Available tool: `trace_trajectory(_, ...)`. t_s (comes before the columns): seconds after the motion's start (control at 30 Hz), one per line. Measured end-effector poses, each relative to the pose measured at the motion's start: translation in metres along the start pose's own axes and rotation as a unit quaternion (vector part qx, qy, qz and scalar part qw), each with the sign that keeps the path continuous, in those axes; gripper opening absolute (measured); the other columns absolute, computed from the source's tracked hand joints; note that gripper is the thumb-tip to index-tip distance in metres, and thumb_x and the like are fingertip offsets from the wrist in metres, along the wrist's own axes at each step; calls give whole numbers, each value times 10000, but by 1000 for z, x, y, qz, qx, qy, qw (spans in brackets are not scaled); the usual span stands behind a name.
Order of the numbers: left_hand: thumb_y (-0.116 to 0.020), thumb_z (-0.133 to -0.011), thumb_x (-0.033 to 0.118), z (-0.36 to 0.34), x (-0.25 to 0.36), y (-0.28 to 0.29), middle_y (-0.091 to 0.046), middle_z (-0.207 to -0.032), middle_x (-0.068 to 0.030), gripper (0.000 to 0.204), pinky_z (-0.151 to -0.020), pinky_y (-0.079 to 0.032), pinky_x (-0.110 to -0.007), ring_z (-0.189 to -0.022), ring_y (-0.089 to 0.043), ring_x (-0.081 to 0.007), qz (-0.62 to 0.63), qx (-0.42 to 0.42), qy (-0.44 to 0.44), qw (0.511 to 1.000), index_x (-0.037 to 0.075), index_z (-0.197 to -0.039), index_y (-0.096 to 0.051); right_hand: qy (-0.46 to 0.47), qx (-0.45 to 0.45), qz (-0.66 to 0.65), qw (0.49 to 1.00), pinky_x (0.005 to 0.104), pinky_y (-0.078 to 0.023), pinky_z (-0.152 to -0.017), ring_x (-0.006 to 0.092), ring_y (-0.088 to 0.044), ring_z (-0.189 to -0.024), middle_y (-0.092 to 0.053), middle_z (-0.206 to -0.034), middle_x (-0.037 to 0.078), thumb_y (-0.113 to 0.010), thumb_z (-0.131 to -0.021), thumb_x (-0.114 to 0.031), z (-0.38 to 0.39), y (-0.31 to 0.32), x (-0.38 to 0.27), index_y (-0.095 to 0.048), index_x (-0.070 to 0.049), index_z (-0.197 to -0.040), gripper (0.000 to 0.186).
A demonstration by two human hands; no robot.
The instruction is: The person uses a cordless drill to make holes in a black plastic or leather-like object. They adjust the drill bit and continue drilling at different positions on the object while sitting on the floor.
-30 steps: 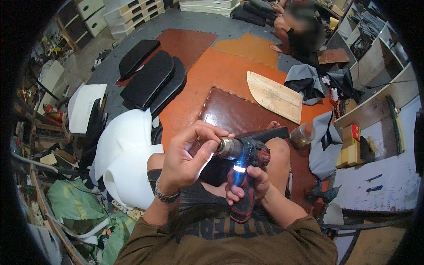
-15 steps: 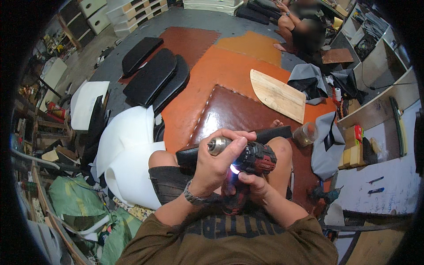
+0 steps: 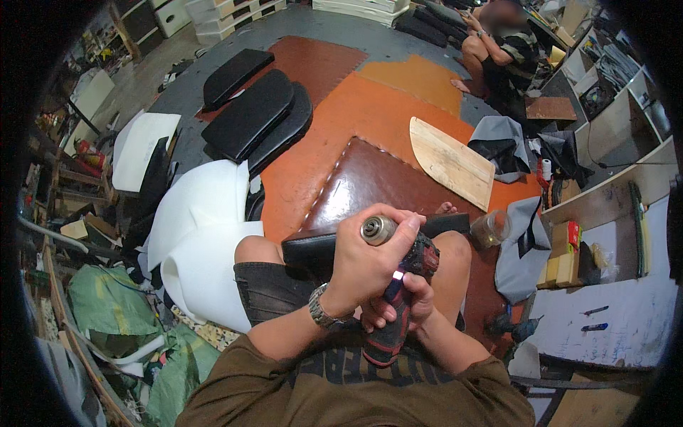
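Red-black drill (image 3: 400,317) held in both hands (image 3: 359,263), left around chuck (image 3: 378,230).

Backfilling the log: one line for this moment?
left hand: around cylindrical silver metal chuck | right hand: grips red-black drill handle | white lamp: lit

The grey floor (image 3: 293,30) carries smooth sheets: an orange sheet (image 3: 341,117), a reddish-brown sheet (image 3: 320,62), a mustard sheet (image 3: 413,80) and a glossy dark-brown sheet (image 3: 363,181). A wooden board (image 3: 455,162) with one curved side rests on the sheets; black padded panels (image 3: 250,117) lie left, two overlapping.
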State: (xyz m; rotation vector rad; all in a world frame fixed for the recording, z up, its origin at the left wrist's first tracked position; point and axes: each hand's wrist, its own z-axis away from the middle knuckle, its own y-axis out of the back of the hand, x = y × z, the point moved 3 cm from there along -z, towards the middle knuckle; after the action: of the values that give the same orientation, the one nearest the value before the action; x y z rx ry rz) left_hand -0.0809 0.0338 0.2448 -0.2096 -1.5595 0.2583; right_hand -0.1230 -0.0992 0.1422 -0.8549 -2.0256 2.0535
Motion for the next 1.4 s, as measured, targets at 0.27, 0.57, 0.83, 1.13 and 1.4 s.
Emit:
trace_trajectory(0.27,-887,-851,195,-70,-31,100,-610,-1458,-134,820,-1058,-528,-347,-1237,-631,-202,-53,-196,18,979,48,-1564,-510,143,-36,53,988,497,-523,-905,286,-618,-855,-645,-814,94,-531,-1048,-540,4,-12,-20,-527,-12,-1465,674)
trace_trajectory(0.57,-666,-1018,412,-273,-266,274,-775,-994,-156,392,-758,-587,-377,-883,-755,-231,-450,96,259,849,30,-1022,-754,259,276,282,881,528,-548,-920,301,-640,-900,-628,-847,104,-710,-995,-403,9,-4,-42,-274,-14,-1603,844)
trace_trajectory(0.83,-885,-825,401,-300,-426,273,-774,-987,-250,408,-867,-578,-496,-939,-756,-403,-634,-14,224,740,19,-946,-807,109,330,426,835,453,-537,-985,263,-691,-1048,-707,-1026,112,-746,-940,-143,6,2,-81,-556,-53,-1316,431)
trace_trajectory(1.13,-658,-1051,213,-265,-256,176,-749,-1182,-205,395,-878,-608,-375,-1041,-753,-272,-44,-20,277,960,-25,-1356,-577,43,377,448,810,380,-559,-976,250,-722,-1061,-748,-1091,99,-775,-902,-83,-7,-3,-64,-700,-43,-1172,283)
trace_trajectory(1.4,-553,-1107,211,-65,-7,88,-757,-1139,-172,230,-876,-645,-432,-1084,-760,-361,297,-32,146,943,74,-1288,-589,48,350,611,708,467,-626,-888,313,-744,-963,-730,-1112,186,-597,-1053,-250,-12,-44,-39,-657,29,-1229,335)
